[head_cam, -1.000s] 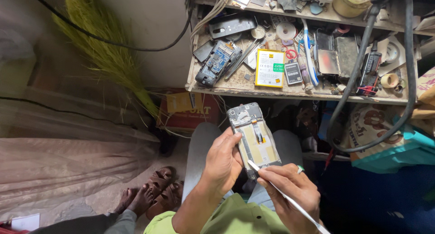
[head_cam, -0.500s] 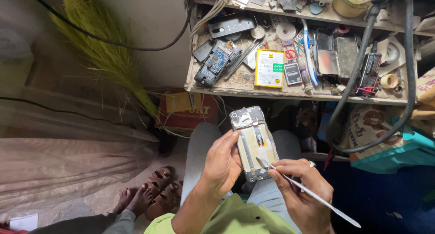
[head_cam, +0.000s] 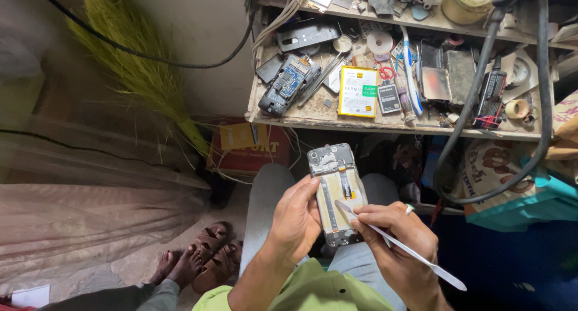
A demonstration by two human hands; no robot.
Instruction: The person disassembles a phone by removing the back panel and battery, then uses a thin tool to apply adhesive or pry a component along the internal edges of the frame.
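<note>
- Left hand (head_cam: 298, 220): fingers curling around the left edge of an opened phone (head_cam: 336, 190), holding it above the lap.
- Right hand (head_cam: 394, 236): fingers pinching a thin metal pry tool (head_cam: 397, 245), its tip lying on the phone's inner frame.
- Workbench (head_cam: 301, 115): carrying a yellow battery (head_cam: 357, 92), another stripped phone (head_cam: 289, 83), tape rolls and cables.
- Broom (head_cam: 138, 70): leaning at the left.
- Sandalled feet (head_cam: 201, 260): resting on the floor.
</note>
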